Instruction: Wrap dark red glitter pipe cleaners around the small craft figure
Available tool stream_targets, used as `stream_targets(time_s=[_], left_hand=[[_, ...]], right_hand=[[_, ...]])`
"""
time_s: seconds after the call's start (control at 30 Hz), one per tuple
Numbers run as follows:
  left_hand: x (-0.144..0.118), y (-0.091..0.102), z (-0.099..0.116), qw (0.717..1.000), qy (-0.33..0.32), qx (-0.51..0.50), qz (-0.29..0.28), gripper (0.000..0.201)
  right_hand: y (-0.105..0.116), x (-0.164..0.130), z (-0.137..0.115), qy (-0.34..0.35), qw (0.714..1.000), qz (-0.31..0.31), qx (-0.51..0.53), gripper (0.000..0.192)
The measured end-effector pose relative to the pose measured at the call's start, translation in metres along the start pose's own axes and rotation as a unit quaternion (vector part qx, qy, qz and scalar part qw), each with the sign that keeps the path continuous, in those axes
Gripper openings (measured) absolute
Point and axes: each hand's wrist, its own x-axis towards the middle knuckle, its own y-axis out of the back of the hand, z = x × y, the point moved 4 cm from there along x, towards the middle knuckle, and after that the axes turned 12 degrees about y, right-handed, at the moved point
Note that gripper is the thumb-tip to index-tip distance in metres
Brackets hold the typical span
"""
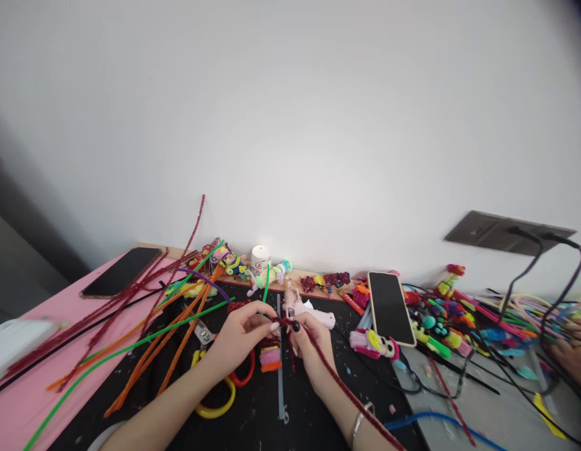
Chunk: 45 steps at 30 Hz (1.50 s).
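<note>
Over the black mat (253, 413) in the middle of the table, the two hands meet; the left hand (241, 335) and the right hand (309, 341) both pinch a dark red pipe cleaner (337, 382) with fingers closed on it; the pinched spot sits right between the two thumbs, where the fuzzy wire looks twisted into a small knot; from that spot the long end runs down and to the right, past the right wrist and its bracelet (359, 426), to the bottom edge of the view; a short bit hangs down just under the fingers

Just under the hands lie a yellow ring (218, 407), a red ring (243, 376) and a small pink and orange fuzzy piece (270, 359); behind the right hand sits a pink glue gun (313, 311), close to the knuckles; to the left a bundle of orange pipe cleaners (168, 351), a long green pipe cleaner (121, 354) and many dark red ones fan out over the mat and the pink table top (27, 401); a phone (121, 271) lies far left on the pink part; another phone (390, 307) lies to the right of the hands, well apart from them; a small white candle (260, 257) stands by the wall; on the right a heap of bright fuzzy bits (441, 326) and black cables (529, 275) covers the grey table; another person's hand (572, 357) shows at the far right edge
</note>
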Motion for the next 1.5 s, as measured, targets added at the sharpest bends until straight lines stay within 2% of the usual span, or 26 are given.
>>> stream_targets(time_s=[0.17,0.3,0.43,0.53,0.63,0.73,0.97,1.13,1.27,1.37,1.5], left_hand=[[0.000,0.004,0.007,0.996,-0.072,0.020,0.040,0.008],[0.000,0.001,0.010,0.996,-0.082,0.003,0.029,0.012],[0.001,-0.005,0.006,0.997,-0.032,-0.063,-0.030,0.024],[-0.001,-0.007,0.002,0.991,0.040,-0.113,-0.064,0.030],[-0.004,-0.007,-0.003,0.973,0.123,-0.168,-0.103,0.030],[-0.007,-0.008,-0.003,0.955,0.164,-0.204,-0.140,0.028],[-0.011,-0.013,-0.003,0.925,0.209,-0.237,-0.212,0.040],[-0.015,-0.013,-0.004,0.899,0.246,-0.256,-0.255,0.040],[-0.016,-0.014,-0.001,0.887,0.248,-0.274,-0.277,0.039],[-0.016,-0.015,-0.001,0.883,0.245,-0.275,-0.289,0.039],[-0.013,-0.015,-0.004,0.898,0.236,-0.253,-0.273,0.039]], right_hand=[[-0.003,0.000,0.003,-0.059,0.990,0.024,0.127,0.046],[-0.002,0.001,0.009,-0.098,0.977,0.050,0.183,0.044],[-0.001,0.003,0.012,-0.136,0.958,0.056,0.248,0.045],[-0.002,0.005,0.009,-0.161,0.943,0.041,0.288,0.045],[-0.003,0.005,0.005,-0.169,0.936,0.011,0.309,0.043],[-0.005,0.004,0.002,-0.172,0.933,-0.022,0.314,0.039],[-0.009,0.002,-0.002,-0.170,0.935,-0.054,0.306,0.037],[-0.009,0.001,-0.004,-0.164,0.931,-0.051,0.322,0.037],[-0.010,0.000,-0.004,-0.172,0.928,-0.069,0.323,0.040],[-0.010,-0.001,-0.003,-0.171,0.929,-0.071,0.322,0.043],[-0.009,0.000,-0.001,-0.160,0.926,-0.049,0.338,0.045]])
